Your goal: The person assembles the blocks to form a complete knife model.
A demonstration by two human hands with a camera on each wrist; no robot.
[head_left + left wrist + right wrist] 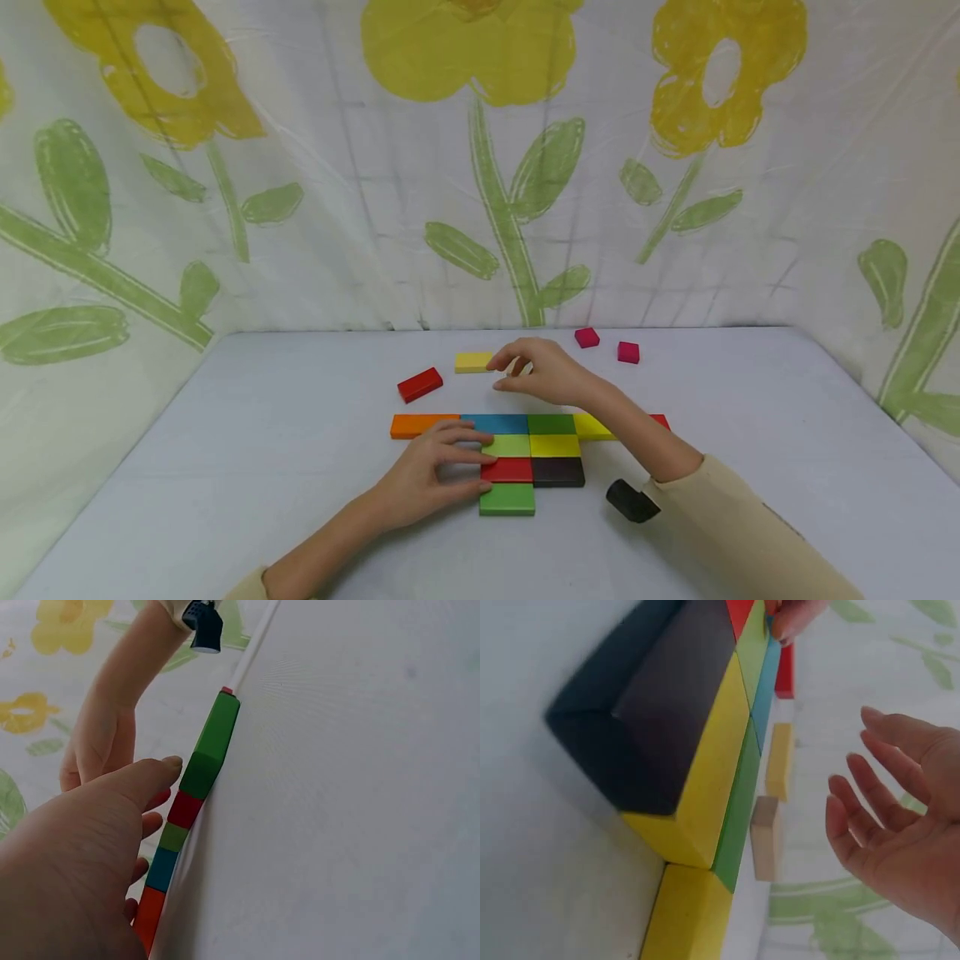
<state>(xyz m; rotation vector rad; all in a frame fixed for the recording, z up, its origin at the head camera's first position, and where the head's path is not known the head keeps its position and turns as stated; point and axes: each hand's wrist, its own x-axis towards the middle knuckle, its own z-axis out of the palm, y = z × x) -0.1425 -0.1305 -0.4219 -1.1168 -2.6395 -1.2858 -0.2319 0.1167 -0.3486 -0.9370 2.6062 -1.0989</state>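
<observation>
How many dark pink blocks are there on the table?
2: one pink block near the far table edge, another slightly nearer, to its right. The right hand may hide more.

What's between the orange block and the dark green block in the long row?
A blue block fills that stretch, as the head view shows.

Tabletop plain white; block row: orange, blue, dark green, yellow, red; blocks on its near-edge side: light green, yellow, red, black, green; loose blocks toward far edge: red, pale yellow, two magenta, one tan; sleeves beige; backdrop white, yellow flowers, green leaves.
</observation>
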